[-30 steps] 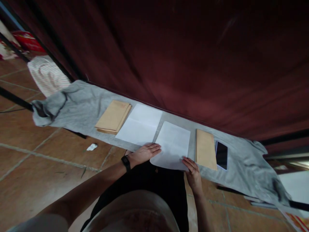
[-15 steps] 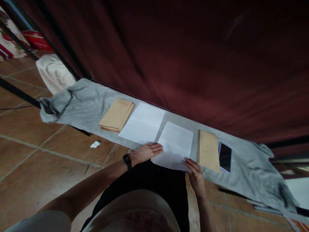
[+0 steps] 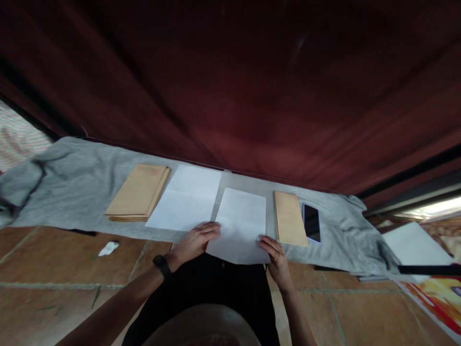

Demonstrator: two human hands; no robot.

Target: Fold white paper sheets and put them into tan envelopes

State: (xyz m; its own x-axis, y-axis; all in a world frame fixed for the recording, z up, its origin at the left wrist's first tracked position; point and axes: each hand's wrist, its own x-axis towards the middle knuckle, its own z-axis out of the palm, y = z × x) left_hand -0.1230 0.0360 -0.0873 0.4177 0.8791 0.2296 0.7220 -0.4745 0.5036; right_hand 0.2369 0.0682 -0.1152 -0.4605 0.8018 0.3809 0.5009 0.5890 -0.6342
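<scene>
A white sheet of paper point(image 3: 240, 221) lies on a narrow surface covered with grey cloth point(image 3: 72, 182), its near edge hanging over the front. My left hand point(image 3: 196, 240) rests at the sheet's near left corner, fingers together on the paper. My right hand point(image 3: 274, 251) holds the near right corner, fingers curled on its edge. A second white sheet point(image 3: 187, 197) lies to the left, then a stack of brown envelopes point(image 3: 139, 192). To the right lie one brown envelope point(image 3: 289, 223) and a dark phone point(image 3: 311, 222).
A dark red curtain point(image 3: 252, 96) hangs right behind the surface. The floor is brown tile, with a white paper scrap point(image 3: 108, 248) on it at the left. More white paper point(image 3: 414, 245) and a colourful print point(image 3: 437, 298) lie at the far right.
The view has swung to the right and levelled. Both hands have stayed at the sheet's near corners, and the left hand's fingers are drawn a little closer together.
</scene>
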